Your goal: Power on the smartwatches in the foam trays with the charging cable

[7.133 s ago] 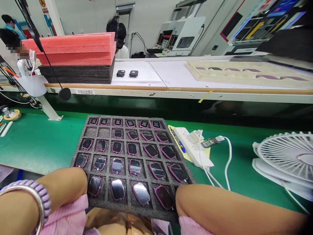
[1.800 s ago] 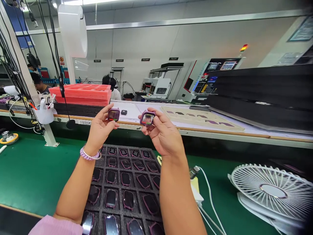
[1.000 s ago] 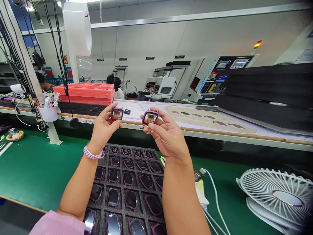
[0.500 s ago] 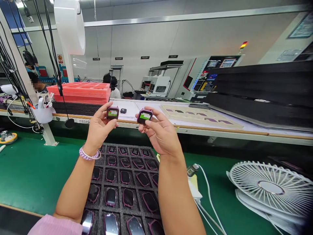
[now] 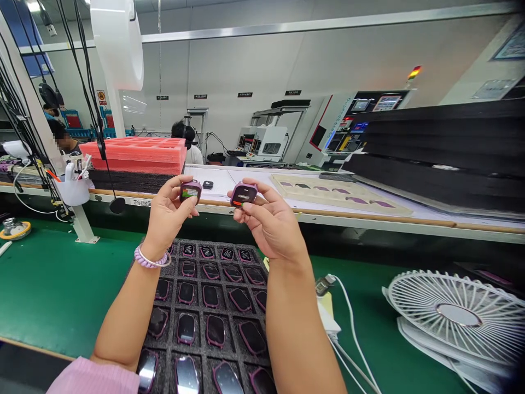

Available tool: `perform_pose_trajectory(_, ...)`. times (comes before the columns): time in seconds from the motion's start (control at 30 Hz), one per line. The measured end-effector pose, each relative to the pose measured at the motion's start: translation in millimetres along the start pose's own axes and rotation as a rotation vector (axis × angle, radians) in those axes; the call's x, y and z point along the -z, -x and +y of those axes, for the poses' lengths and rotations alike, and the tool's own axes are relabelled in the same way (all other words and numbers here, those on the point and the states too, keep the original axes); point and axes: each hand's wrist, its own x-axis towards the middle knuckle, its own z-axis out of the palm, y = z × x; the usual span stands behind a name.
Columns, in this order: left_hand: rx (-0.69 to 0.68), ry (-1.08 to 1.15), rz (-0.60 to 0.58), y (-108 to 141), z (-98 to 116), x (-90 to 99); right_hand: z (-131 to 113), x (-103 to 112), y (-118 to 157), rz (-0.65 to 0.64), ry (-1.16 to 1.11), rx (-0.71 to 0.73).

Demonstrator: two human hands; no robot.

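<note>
Between the fingers and thumb of my left hand (image 5: 171, 210) is a purple-framed smartwatch body (image 5: 190, 190), its lit screen partly green and the thumb over its lower part. My right hand (image 5: 268, 219) grips a second smartwatch body (image 5: 243, 193), whose screen is mostly dark with a small coloured strip low down. Both are held up side by side, apart from each other. Below my hands lies a dark foam tray (image 5: 197, 350) with several purple-framed watch bodies in its compartments. My forearms hide parts of the tray.
On the shelf ahead are red foam trays (image 5: 135, 150), a small black square piece (image 5: 208, 185) and a beige tray (image 5: 283, 189) of purple parts. A white fan (image 5: 455, 317) and white cables (image 5: 348, 312) lie right. A pen cup (image 5: 74, 192) hangs left.
The right watch's screen has changed from a green display to mostly dark. My left thumb has shifted onto the left watch's screen. Both hands stay at nearly the same place.
</note>
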Motion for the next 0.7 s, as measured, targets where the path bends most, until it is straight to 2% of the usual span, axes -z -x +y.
perform_pose_trajectory(0.53, 0.070, 0.061, -0.047, 2.6, 5.3, -1.4, 1.3, -0.8, -0.4, 0.002, 0.027, 0.005)
perform_pose_trajectory(0.7, 0.018, 0.055, -0.045, 7.1, 17.9, -5.7, -11.9, -6.7, 6.1, 0.025, 0.062, 0.057)
